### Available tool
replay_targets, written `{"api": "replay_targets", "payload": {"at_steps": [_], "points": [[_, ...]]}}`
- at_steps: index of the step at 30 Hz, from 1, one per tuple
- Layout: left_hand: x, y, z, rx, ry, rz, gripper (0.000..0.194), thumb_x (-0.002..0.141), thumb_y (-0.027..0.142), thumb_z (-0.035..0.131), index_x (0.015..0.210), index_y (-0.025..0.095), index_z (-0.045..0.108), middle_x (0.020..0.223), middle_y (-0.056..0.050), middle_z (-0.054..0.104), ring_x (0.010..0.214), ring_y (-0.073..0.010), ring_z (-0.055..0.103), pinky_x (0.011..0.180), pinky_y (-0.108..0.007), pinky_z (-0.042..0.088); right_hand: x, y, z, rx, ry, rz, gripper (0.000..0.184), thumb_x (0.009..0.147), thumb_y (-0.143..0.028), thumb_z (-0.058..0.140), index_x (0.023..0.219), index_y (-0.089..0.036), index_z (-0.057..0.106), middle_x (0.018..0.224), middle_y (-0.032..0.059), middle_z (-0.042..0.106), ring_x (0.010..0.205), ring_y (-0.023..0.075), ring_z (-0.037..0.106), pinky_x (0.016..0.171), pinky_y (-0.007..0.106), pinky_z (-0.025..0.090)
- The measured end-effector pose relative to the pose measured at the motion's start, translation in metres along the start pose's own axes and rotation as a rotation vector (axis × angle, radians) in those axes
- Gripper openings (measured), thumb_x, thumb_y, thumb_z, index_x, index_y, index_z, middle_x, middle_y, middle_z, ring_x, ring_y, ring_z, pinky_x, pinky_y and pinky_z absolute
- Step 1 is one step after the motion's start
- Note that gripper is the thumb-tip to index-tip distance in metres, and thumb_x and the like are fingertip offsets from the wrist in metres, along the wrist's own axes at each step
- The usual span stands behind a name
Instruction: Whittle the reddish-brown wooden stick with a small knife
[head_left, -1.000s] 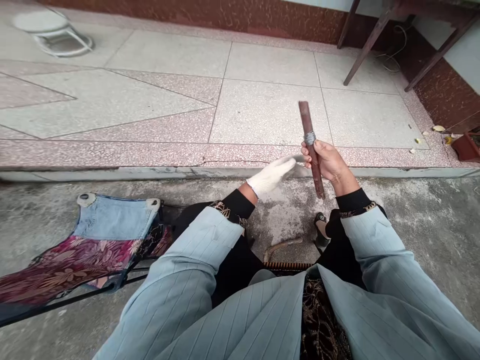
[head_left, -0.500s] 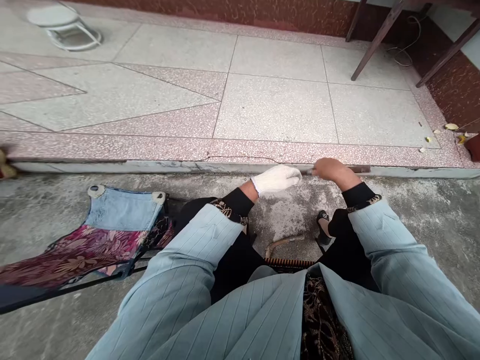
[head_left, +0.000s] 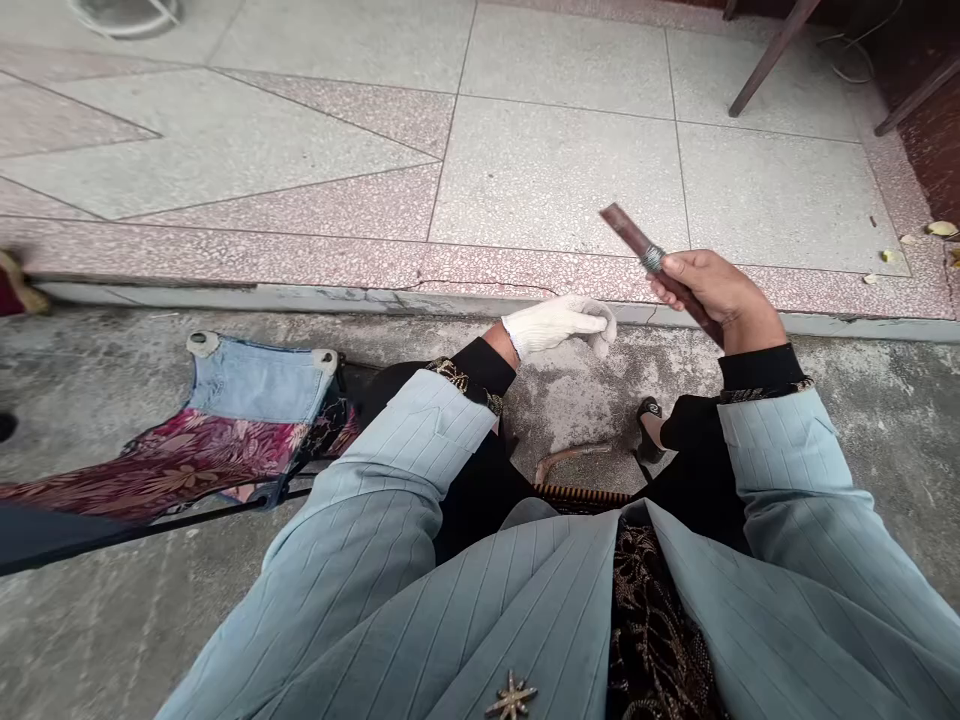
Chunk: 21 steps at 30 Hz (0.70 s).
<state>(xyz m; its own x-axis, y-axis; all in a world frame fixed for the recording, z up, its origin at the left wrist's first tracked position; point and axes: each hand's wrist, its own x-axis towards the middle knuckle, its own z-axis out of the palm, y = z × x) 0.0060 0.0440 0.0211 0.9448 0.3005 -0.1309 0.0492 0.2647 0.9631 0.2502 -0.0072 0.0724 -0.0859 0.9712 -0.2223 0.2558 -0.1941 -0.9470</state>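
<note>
My right hand, bare, is wrapped round a flat reddish-brown stick-like tool with a band of silvery wire round its middle. One end points up and left above the step; the other runs back along my palm to the wrist. My left hand wears a white knitted glove and hangs in front of the step edge, left of the tool and apart from it. Its fingers are curled inward, and whatever lies in them is hidden. Below, between my feet, a curved tan wooden piece rests on the concrete.
A low tiled step runs across in front of me. At my left stands a folding chair of denim and floral cloth. Dark wooden legs stand at the upper right, a white stool at the upper left. Yellowish leaves lie at the right.
My right hand has lifted away from the left hand, up and to the right, turning the tool so its end points up-left. My left hand has shifted slightly. The view has tilted downward.
</note>
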Motion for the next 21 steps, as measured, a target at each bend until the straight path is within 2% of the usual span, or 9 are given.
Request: {"api": "replay_targets", "payload": {"at_steps": [3, 5, 8, 10, 12, 14, 17, 19, 21], "points": [[-0.001, 0.001, 0.001, -0.035, -0.005, 0.006, 0.022, 0.083, 0.033, 0.067, 0.081, 0.012, 0.07, 0.079, -0.012, 0.072, 0.075, -0.0175, 0.069, 0.078, -0.03, 0.054, 0.011, 0.014, -0.012, -0.299, 0.268, 0.033, 0.039, 0.088, -0.051, 0.066, 0.068, -0.018, 0.063, 0.058, 0.0035, 0.058, 0.047, 0.0096, 0.042, 0.043, 0.027, 0.028], [-0.001, 0.003, 0.001, -0.091, 0.037, 0.006, 0.02, 0.084, 0.032, 0.066, 0.079, 0.012, 0.068, 0.082, -0.013, 0.073, 0.077, -0.0186, 0.07, 0.078, -0.031, 0.055, 0.017, 0.025, -0.015, -0.398, 0.255, 0.033, 0.039, 0.075, -0.042, 0.082, 0.054, -0.019, 0.058, 0.046, -0.0009, 0.047, 0.042, 0.0072, 0.031, 0.041, 0.027, 0.018], [0.0, 0.002, 0.001, -0.186, 0.099, -0.009, 0.018, 0.084, 0.029, 0.062, 0.077, 0.012, 0.064, 0.082, -0.013, 0.072, 0.069, -0.018, 0.069, 0.069, -0.032, 0.057, 0.015, 0.031, -0.016, -0.509, -0.272, 0.091, 0.04, 0.061, -0.042, 0.089, 0.049, -0.02, 0.058, 0.041, -0.0048, 0.043, 0.039, 0.0051, 0.03, 0.04, 0.024, 0.02], [0.0, 0.0, 0.0, -0.227, 0.123, -0.03, 0.016, 0.085, 0.027, 0.06, 0.08, 0.011, 0.063, 0.072, -0.009, 0.068, 0.058, -0.0153, 0.065, 0.06, -0.03, 0.055, 0.006, 0.024, -0.017, -0.439, -0.608, 0.176, 0.035, 0.059, -0.045, 0.088, 0.057, -0.019, 0.065, 0.047, -0.0055, 0.049, 0.041, 0.005, 0.037, 0.042, 0.022, 0.027], [0.0, -0.002, 0.0, -0.253, 0.163, -0.04, 0.015, 0.086, 0.026, 0.06, 0.083, 0.012, 0.063, 0.064, -0.004, 0.063, 0.05, -0.0121, 0.059, 0.055, -0.027, 0.054, -0.004, 0.012, -0.015, -0.288, -0.72, 0.159, 0.032, 0.063, -0.045, 0.086, 0.067, -0.018, 0.069, 0.054, -0.0045, 0.054, 0.046, 0.0059, 0.043, 0.046, 0.022, 0.033], [0.0, -0.003, 0.0, -0.273, 0.176, -0.043, 0.015, 0.086, 0.028, 0.061, 0.084, 0.012, 0.062, 0.061, -0.001, 0.059, 0.046, -0.0098, 0.055, 0.056, -0.027, 0.054, -0.011, 0.001, -0.006, -0.104, -0.611, 0.017, 0.033, 0.065, -0.043, 0.085, 0.073, -0.017, 0.067, 0.058, -0.0037, 0.056, 0.05, 0.0069, 0.044, 0.048, 0.022, 0.035], [0.002, -0.004, 0.004, -0.311, 0.145, -0.029, 0.02, 0.086, 0.033, 0.065, 0.085, 0.013, 0.061, 0.061, 0.001, 0.057, 0.046, -0.0082, 0.053, 0.06, -0.027, 0.056, -0.009, -0.003, 0.019, 0.136, -0.151, -0.131, 0.032, 0.072, -0.044, 0.081, 0.076, -0.019, 0.06, 0.054, -0.0075, 0.045, 0.046, 0.0059, 0.034, 0.044, 0.022, 0.028], [0.005, -0.006, 0.006, -0.349, 0.156, -0.011, 0.024, 0.085, 0.036, 0.068, 0.086, 0.013, 0.061, 0.061, 0.001, 0.057, 0.048, -0.0082, 0.054, 0.061, -0.027, 0.057, 0.0, 0.002, 0.036, 0.158, 0.024, -0.127, 0.034, 0.073, -0.047, 0.08, 0.085, -0.021, 0.061, 0.057, -0.0072, 0.043, 0.045, 0.0065, 0.032, 0.042, 0.023, 0.025], [0.008, -0.008, 0.007, -0.372, 0.161, 0.007, 0.027, 0.083, 0.037, 0.071, 0.087, 0.012, 0.062, 0.063, 0.0, 0.058, 0.051, -0.009, 0.057, 0.062, -0.026, 0.057, 0.008, 0.008, 0.048, 0.096, 0.233, -0.144, 0.036, 0.069, -0.045, 0.082, 0.079, -0.021, 0.057, 0.058, -0.0061, 0.043, 0.046, 0.007, 0.032, 0.041, 0.023, 0.024]]}}
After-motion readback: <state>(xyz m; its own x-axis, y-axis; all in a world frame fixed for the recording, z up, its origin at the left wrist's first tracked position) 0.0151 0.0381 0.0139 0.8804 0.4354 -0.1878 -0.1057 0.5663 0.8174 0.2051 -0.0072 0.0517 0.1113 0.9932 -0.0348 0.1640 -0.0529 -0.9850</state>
